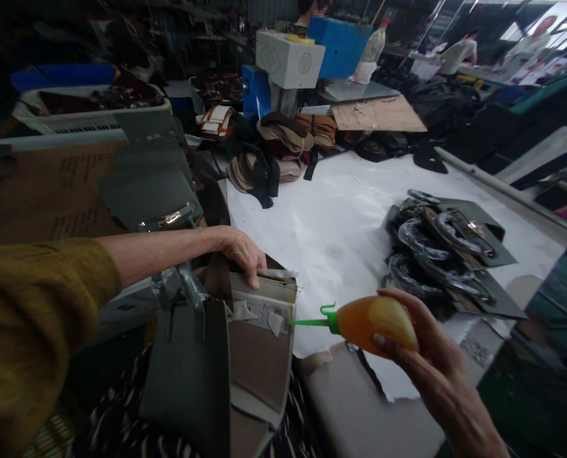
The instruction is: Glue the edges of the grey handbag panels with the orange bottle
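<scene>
My right hand is wrapped round a glue bottle of amber liquid. Its thin green nozzle points left, and the tip is at the right edge of an opened bag panel; I cannot tell whether it touches. With thumb and fingers, my left hand grips the panel's upper edge. The panel's beige inner side faces up, with pale strips and a small fitting near its top. On my lap, the bag's dark grey-green outer part hangs to the left, with a plastic-wrapped handle at its top.
Grey bag pieces with plastic-wrapped handles are stacked on the white table at right. Bundled straps lie at the back, before a white and blue machine. A carton and a crate stand left.
</scene>
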The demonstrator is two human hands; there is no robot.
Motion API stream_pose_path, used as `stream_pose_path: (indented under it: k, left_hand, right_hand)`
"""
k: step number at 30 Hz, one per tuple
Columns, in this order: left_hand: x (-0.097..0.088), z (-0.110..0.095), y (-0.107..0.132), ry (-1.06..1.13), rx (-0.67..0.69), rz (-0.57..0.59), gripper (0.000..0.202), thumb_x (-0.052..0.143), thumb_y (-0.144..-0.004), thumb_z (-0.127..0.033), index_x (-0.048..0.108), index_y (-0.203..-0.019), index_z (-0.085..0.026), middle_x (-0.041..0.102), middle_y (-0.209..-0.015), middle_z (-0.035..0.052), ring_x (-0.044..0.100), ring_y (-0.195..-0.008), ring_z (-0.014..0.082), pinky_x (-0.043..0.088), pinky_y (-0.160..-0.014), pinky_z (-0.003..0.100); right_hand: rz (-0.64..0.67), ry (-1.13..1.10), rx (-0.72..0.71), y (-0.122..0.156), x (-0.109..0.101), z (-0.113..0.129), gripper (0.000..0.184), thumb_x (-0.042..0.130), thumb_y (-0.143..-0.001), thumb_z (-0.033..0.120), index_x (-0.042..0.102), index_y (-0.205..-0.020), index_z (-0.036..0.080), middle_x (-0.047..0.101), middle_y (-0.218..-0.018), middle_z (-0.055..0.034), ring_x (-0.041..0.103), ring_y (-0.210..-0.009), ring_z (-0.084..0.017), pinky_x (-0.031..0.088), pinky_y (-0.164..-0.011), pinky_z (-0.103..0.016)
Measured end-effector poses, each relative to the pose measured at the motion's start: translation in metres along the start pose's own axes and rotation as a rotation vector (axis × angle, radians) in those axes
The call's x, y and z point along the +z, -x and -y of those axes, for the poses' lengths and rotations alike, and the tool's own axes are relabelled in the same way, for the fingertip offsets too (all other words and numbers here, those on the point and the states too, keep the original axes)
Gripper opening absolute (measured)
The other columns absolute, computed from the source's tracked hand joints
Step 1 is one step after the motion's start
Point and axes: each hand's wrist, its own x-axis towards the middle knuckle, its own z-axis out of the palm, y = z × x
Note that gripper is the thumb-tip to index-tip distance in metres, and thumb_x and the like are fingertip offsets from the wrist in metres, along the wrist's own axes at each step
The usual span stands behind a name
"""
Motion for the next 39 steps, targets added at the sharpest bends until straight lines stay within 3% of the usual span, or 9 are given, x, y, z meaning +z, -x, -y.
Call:
stream_pose_path:
  k: [10, 16, 27, 35, 39]
  left_hand:
    - [0.001, -0.001, 0.002, -0.032, 0.004, 0.011, 0.03, 0.079, -0.057, -0.04, 0.073, -0.077, -0.019, 0.07, -0.07, 0.0031, 0.064, -0.07, 0.0224, 0.055, -0.066, 0.03]
    - [0.0, -0.001, 0.002, -0.045, 0.039, 0.029, 0.024, 0.075, -0.062, -0.037, 0.074, -0.079, -0.02, 0.071, -0.072, 0.0023, 0.064, -0.069, 0.0207, 0.054, -0.066, 0.029]
    - [0.001, -0.002, 0.003, -0.03, 0.002, 0.012, 0.025, 0.076, -0.061, -0.036, 0.073, -0.078, -0.018, 0.07, -0.072, 0.0035, 0.064, -0.073, 0.023, 0.054, -0.067, 0.031]
    - [0.001, -0.008, 0.008, -0.044, 0.0, 0.015, 0.024, 0.076, -0.06, -0.036, 0.073, -0.077, -0.019, 0.07, -0.071, 0.0027, 0.062, -0.067, 0.0208, 0.053, -0.068, 0.031]
    - [0.0, -0.027, 0.025, -0.119, -0.003, -0.055, 0.026, 0.071, -0.065, -0.033, 0.073, -0.085, -0.017, 0.069, -0.071, 0.0037, 0.061, -0.068, 0.0214, 0.053, -0.069, 0.032]
  right_hand:
    - [0.047, 0.132, 0.008, 0.016, -0.005, -0.006, 0.051, 0.068, -0.074, 0.053, 0.056, -0.119, 0.031, 0.063, -0.104, -0.0032, 0.061, -0.081, -0.021, 0.051, -0.06, -0.024]
    - [0.063, 0.176, 0.07, 0.028, -0.003, -0.011, 0.055, 0.069, -0.07, 0.057, 0.061, -0.117, 0.032, 0.063, -0.112, -0.0056, 0.06, -0.092, -0.03, 0.052, -0.066, -0.033]
    - [0.109, 0.217, 0.151, 0.039, 0.002, -0.01, 0.059, 0.07, -0.062, 0.061, 0.067, -0.114, 0.033, 0.067, -0.111, -0.0047, 0.061, -0.098, -0.033, 0.053, -0.073, -0.038]
    - [0.177, 0.123, 0.205, 0.035, 0.002, -0.007, 0.053, 0.073, -0.062, 0.051, 0.068, -0.111, 0.032, 0.068, -0.103, -0.005, 0.063, -0.092, -0.032, 0.055, -0.07, -0.035]
    - [0.189, -0.054, 0.288, 0.025, 0.005, -0.017, 0.053, 0.072, -0.064, 0.053, 0.065, -0.11, 0.03, 0.067, -0.093, -0.0038, 0.063, -0.08, -0.027, 0.051, -0.058, -0.03]
